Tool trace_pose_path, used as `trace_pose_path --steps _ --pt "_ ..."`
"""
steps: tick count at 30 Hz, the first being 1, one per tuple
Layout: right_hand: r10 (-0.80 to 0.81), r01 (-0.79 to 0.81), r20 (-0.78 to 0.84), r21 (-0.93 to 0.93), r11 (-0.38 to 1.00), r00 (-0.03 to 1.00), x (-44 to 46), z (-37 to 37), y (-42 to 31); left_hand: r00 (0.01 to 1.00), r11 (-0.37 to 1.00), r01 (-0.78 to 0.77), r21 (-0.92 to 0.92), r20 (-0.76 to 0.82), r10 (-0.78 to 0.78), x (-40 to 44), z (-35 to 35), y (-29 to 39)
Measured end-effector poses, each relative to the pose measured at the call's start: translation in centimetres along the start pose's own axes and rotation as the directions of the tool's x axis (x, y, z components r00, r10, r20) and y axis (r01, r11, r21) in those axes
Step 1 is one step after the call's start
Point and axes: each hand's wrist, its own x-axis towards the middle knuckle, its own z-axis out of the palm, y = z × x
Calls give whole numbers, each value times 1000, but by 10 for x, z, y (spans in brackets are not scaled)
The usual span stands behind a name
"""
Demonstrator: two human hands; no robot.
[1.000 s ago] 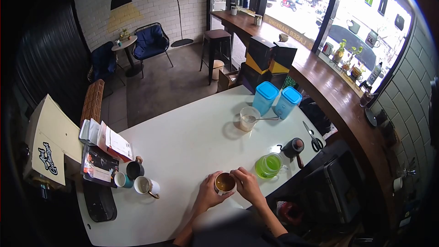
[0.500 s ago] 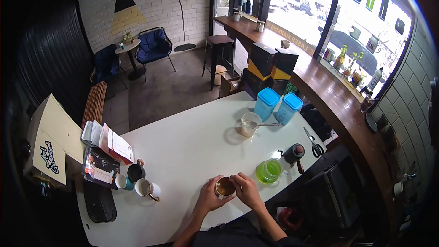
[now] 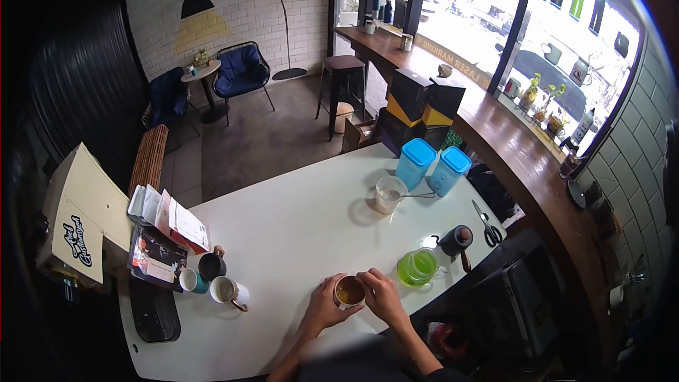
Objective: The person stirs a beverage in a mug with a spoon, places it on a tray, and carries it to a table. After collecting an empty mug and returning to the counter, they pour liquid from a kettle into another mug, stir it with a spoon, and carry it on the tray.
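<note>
Near the front edge of the white table, a cup of brown liquid (image 3: 349,291) stands between my two hands. My left hand (image 3: 325,304) is wrapped round the cup's left side. At the cup's right rim, the fingers of my right hand (image 3: 382,296) are pinched together; whatever they hold is too small to make out. A glass jug of green liquid (image 3: 417,267) is just right of my right hand, with a dark pot with a wooden handle (image 3: 456,240) behind it.
White table (image 3: 283,226) bears a white mug (image 3: 229,291), teal mug (image 3: 192,280), black mug (image 3: 211,266) and papers (image 3: 180,223) on the left. Toward the back right are a clear cup with a spoon (image 3: 389,196), blue-lidded containers (image 3: 416,163) and scissors (image 3: 488,225).
The camera view has shifted slightly, so the room and table items sit a little lower and further right. Both hands stay at the cup, and the liquid's surface pattern looks different.
</note>
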Motion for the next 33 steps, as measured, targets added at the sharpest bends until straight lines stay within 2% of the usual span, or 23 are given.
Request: trace_pose_path --steps 2,4,7,13,17,19,23,25,28,33 --pt "-17 17 -6 28 999 1000 -2 1 -2 1000 1000 -5 23 6 4 0 2 -5" --pt "-65 54 116 98 994 991 -3 1 -5 1000 1000 0 23 11 0 -1 2 -6" --pt "-51 48 140 26 999 989 -4 -3 -3 1000 1000 9 16 7 -10 -1 2 -3" --pt "35 -37 -28 -50 998 999 -3 -3 -1 1000 1000 -8 20 -13 9 0 1 -1" --pt "-21 22 -30 42 999 999 -4 -1 -1 1000 1000 -12 11 -9 12 0 3 -5" --pt "-40 33 95 70 997 995 -6 -4 -3 1000 1000 -8 7 -7 8 0 2 -5" --pt "-33 33 82 8 999 996 -6 -5 0 1000 1000 -7 -16 -13 7 0 1 -2" --pt "4 -4 -3 -60 998 1000 -4 -6 -2 1000 1000 -11 -4 -20 11 -1 2 -3" --pt "19 -20 -53 -18 1000 998 -2 -1 -4 1000 1000 -16 3 -19 16 0 1 -2" --pt "-78 75 47 64 995 996 0 -1 -5 999 999 -45 9 -9 45 2 0 -3"
